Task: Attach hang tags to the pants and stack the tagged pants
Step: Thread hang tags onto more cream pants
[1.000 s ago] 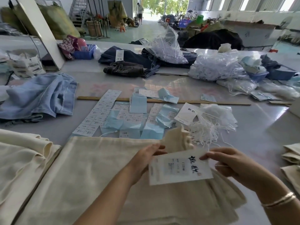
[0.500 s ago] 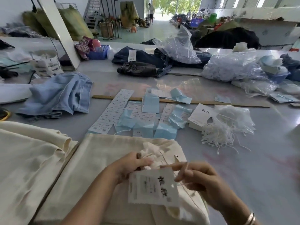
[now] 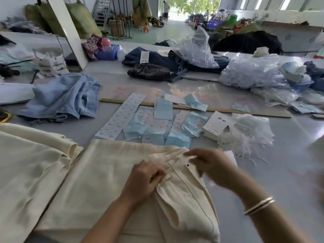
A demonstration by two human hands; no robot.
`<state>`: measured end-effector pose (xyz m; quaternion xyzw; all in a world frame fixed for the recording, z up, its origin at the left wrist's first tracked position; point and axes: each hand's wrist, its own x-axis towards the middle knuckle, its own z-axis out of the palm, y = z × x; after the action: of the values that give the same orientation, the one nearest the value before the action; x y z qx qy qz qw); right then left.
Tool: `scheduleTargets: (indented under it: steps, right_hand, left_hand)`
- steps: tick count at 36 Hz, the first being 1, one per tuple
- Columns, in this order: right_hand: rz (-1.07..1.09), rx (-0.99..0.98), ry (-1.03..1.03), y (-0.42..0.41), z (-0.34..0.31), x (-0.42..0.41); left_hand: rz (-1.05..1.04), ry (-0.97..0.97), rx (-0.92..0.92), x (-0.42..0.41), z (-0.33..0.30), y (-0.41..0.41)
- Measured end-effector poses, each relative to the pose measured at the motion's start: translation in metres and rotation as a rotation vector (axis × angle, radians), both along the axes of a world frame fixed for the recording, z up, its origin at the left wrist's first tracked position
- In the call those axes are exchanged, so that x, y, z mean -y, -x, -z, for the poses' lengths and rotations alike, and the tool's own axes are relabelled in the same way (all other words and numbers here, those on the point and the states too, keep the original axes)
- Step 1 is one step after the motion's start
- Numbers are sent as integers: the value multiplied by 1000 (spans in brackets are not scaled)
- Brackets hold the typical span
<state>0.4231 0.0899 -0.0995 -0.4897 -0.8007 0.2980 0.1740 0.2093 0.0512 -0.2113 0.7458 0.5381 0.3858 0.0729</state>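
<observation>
Folded cream pants (image 3: pixel 108 181) lie in front of me with the waistband to the right. My left hand (image 3: pixel 146 180) grips a fold of the waistband with curled fingers. My right hand (image 3: pixel 211 163), blurred by motion, pinches the waistband's upper edge near a small dark button. A white hang tag (image 3: pixel 231 156) peeks out just behind the right hand, mostly hidden by it. More hang tags (image 3: pixel 216 125) sit in a stack beyond, next to a heap of white strings (image 3: pixel 249 137).
A pile of cream pants (image 3: pixel 33 165) lies at my left. Label sheets (image 3: pixel 122 116) and light blue papers (image 3: pixel 157 130) spread ahead before a wooden ruler (image 3: pixel 245 112). Light blue jeans (image 3: pixel 63 97), dark jeans (image 3: pixel 152 71) and plastic bags (image 3: pixel 250 72) lie farther back.
The hang tag held up in front of the pants has dropped out of sight behind my right hand. Both hands have come down onto the waistband, which now lies flatter.
</observation>
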Motion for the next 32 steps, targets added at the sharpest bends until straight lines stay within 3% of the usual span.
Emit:
scheduleTargets:
  steps: [2, 5, 9, 12, 19, 25, 32]
  right_hand:
    - [-80, 91, 111, 22, 30, 8]
    - [-46, 73, 159, 36, 56, 11]
    - [-9, -26, 169, 34, 62, 11]
    - [36, -64, 168, 34, 63, 16]
    - [154, -153, 54, 36, 69, 24]
    - [156, -35, -73, 44, 77, 26]
    - [204, 56, -160, 58, 78, 21]
  left_hand:
    - [26, 93, 78, 2, -3, 0]
    - [6, 195, 145, 5, -7, 3]
    - [-5, 276, 74, 6, -11, 5]
    - [-78, 257, 31, 8, -16, 3]
    - [-191, 252, 148, 12, -19, -3]
    - [-261, 225, 279, 14, -18, -13]
    - [-268, 10, 296, 19, -17, -27]
